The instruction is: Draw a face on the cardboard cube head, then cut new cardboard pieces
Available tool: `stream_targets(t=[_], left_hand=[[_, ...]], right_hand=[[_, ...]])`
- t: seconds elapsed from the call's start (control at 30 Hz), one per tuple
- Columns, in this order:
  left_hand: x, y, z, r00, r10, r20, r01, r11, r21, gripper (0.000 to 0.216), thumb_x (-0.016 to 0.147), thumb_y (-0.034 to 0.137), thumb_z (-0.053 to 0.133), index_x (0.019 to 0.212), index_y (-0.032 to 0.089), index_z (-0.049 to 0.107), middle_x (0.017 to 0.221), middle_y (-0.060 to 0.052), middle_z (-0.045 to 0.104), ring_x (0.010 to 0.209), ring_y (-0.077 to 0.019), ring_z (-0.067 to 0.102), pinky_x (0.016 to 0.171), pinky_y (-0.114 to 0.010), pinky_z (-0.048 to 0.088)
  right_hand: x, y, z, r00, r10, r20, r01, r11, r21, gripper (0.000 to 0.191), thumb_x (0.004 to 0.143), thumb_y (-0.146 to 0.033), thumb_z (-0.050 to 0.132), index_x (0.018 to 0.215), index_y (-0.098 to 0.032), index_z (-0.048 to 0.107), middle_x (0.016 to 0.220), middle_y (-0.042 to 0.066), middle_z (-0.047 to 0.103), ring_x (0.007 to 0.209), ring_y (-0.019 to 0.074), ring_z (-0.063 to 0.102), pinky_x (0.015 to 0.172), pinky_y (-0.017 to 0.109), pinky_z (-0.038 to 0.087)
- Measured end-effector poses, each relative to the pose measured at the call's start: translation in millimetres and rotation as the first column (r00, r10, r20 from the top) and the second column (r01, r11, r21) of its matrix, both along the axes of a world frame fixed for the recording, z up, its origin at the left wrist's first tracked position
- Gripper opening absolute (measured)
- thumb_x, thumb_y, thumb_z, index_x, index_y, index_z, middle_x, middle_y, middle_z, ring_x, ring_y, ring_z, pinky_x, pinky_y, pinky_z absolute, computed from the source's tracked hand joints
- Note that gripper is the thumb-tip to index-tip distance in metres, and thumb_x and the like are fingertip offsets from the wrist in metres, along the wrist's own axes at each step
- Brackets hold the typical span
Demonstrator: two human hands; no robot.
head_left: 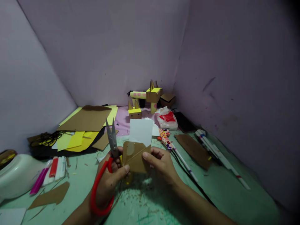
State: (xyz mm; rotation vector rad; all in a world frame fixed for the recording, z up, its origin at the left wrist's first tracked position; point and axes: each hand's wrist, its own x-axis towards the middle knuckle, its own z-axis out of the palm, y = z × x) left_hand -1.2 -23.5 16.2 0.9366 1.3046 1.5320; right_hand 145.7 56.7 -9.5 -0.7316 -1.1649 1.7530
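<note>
My left hand [108, 179] is closed round red-handled scissors [112, 142], whose grey blades point up and stand slightly apart. Its thumb also presses the left edge of a small folded brown cardboard piece [136, 154]. My right hand [159, 162] pinches the same cardboard piece at its right edge. A white sheet [141, 131] stands just behind the cardboard; I cannot tell whether it is attached to it. Both hands hover a little above the green table [225, 193].
Brown cardboard sheets [87, 118] and yellow paper [75, 140] lie at the left. Markers [50, 173] and a white rounded object [16, 175] sit at the near left. Yellow cardboard models [152, 93], a white-red bag [167, 118], a brown strip [193, 150] and pens [217, 154] lie at the right.
</note>
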Motion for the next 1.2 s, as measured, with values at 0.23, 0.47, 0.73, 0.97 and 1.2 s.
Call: stream_targets(t=[0.23,0.47,0.73,0.97,1.2], left_hand=[[-1.2,-1.5,5.3,0.999,-0.024,0.026,0.024,1.000,0.010,0.042,0.071,0.032,0.080,0.105,0.021,0.058,0.074,0.002,0.063,0.068,-0.0151,0.060,0.063,-0.024,0.051],[-10.4,2.3,6.0,0.935,0.005,0.354,0.017,0.998,-0.058,0.043,0.065,0.036,0.084,0.099,0.018,0.065,0.045,0.010,0.043,0.045,-0.0071,0.044,0.048,-0.016,0.037],[-7.7,1.8,3.1,0.987,-0.049,0.154,0.053,0.998,-0.020,0.051,0.060,0.020,0.078,0.105,0.023,0.054,0.081,0.001,0.064,0.080,-0.0200,0.064,0.073,-0.032,0.050],[-8.7,1.7,4.3,0.998,0.066,-0.004,-0.066,0.998,-0.001,0.045,0.060,0.017,0.073,0.102,0.023,0.055,0.080,0.004,0.059,0.077,-0.0165,0.059,0.068,-0.026,0.046],[-0.8,3.7,-1.6,0.982,0.069,-0.175,-0.068,0.998,0.013,0.040,0.068,0.021,0.071,0.104,0.024,0.056,0.080,0.003,0.060,0.073,-0.0171,0.059,0.066,-0.027,0.046]], right_hand=[[4.9,4.7,-0.5,0.991,-0.128,0.030,0.114,0.949,0.293,0.017,0.064,-0.034,0.081,0.069,-0.019,0.074,0.064,0.003,0.071,0.060,0.0193,0.063,0.058,0.031,0.048],[12.0,1.6,-0.1,0.915,-0.393,-0.092,0.196,0.235,0.952,0.031,0.078,-0.004,0.069,0.091,-0.030,0.077,0.083,0.004,0.079,0.075,0.0213,0.069,0.067,0.037,0.056],[10.3,1.5,-9.6,0.907,-0.417,-0.063,0.156,0.193,0.969,0.032,0.078,-0.006,0.070,0.094,-0.033,0.076,0.091,0.004,0.077,0.084,0.0222,0.067,0.074,0.039,0.056],[3.1,-2.0,0.2,0.998,0.048,-0.047,-0.043,0.994,0.104,0.043,0.077,-0.052,0.069,0.110,-0.024,0.072,0.101,0.012,0.074,0.088,0.0278,0.070,0.074,0.040,0.056],[-10.0,-13.8,-12.3,0.986,0.166,-0.008,-0.166,0.978,-0.127,0.040,0.057,-0.037,0.089,0.086,-0.014,0.074,0.078,0.008,0.075,0.066,0.0213,0.068,0.064,0.032,0.053]])
